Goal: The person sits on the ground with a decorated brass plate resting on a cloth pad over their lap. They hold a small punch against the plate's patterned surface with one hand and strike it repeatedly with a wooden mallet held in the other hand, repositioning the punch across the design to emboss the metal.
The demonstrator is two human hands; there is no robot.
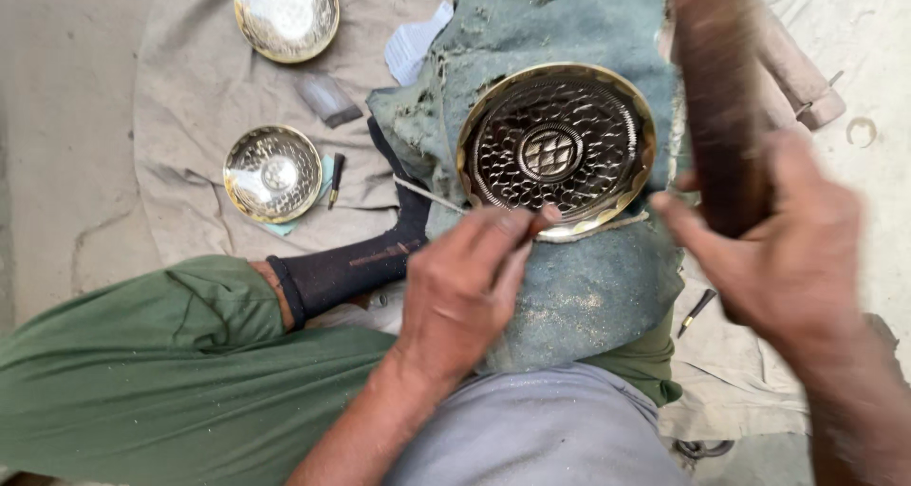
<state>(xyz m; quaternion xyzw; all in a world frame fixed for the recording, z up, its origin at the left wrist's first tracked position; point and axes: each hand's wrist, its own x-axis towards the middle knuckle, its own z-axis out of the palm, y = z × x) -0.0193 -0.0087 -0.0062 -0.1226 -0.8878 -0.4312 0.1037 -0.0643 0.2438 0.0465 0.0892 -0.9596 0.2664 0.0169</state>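
Left hand [465, 282] pinching punch [539, 222] at brass plate [556, 146] rim.

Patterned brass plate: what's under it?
The brass plate lies on a frayed green cloth draped over the person's lap. The left hand holds a small tool at its near rim; the right hand grips a wooden mallet. Whatever lies beneath the cloth is hidden.

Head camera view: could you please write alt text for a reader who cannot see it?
A patterned brass plate lies on green cloth; the left hand holds a small tool at its rim, and the right hand grips a wooden mallet. Two brass bowls lie nearby.
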